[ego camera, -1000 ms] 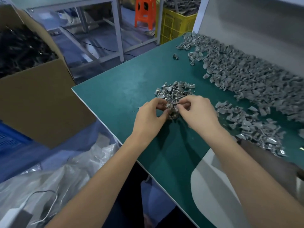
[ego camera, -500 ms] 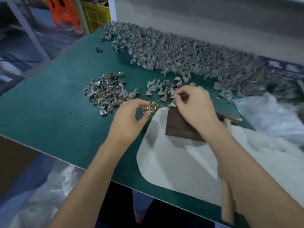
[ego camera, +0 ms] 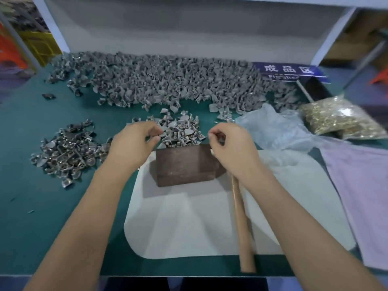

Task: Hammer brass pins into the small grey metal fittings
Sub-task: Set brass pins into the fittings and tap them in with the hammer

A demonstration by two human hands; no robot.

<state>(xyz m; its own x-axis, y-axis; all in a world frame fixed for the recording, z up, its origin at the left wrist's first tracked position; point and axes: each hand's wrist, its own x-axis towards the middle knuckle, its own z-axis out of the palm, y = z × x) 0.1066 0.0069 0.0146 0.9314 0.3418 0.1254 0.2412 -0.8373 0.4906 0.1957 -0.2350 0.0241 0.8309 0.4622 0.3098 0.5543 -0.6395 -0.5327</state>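
Head view: my left hand (ego camera: pixel 134 143) and right hand (ego camera: pixel 228 145), fingers pinched together on something too small to identify. Small pile of grey fittings (ego camera: pixel 180 131) between my fingertips. Beyond right fingers, blue sign (ego camera: pixel 289 71) reads "成品区".

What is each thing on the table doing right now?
left hand: fingers curled, pinching something tiny
right hand: fingers curled, pinching something tiny
hammer: lying flat, not held
brown block: sitting on the white mat
bag of brass pins: lying on its side
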